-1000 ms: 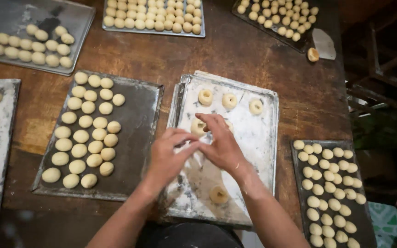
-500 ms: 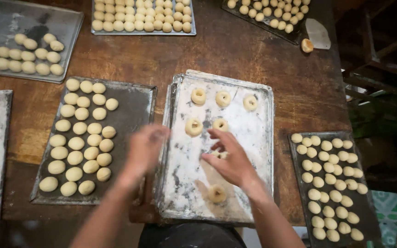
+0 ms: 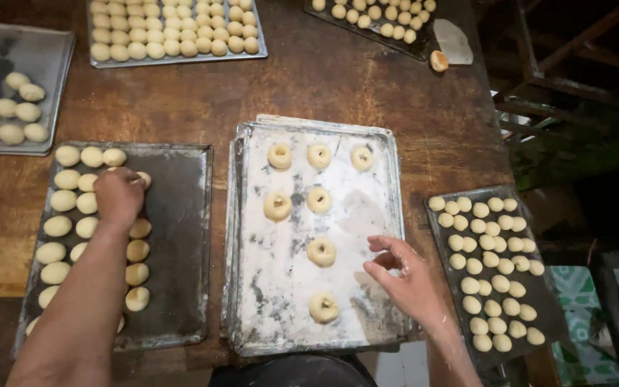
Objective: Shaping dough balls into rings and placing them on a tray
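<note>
Left hand [image 3: 118, 197] on smooth round dough balls [image 3: 73, 215].

Left hand [image 3: 118, 197] on dough balls [image 3: 66, 226]

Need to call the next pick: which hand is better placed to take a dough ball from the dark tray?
Left. The left hand already rests on the dough balls in the dark tray, while the right hand sits empty over the floured tray, farther away.
</note>
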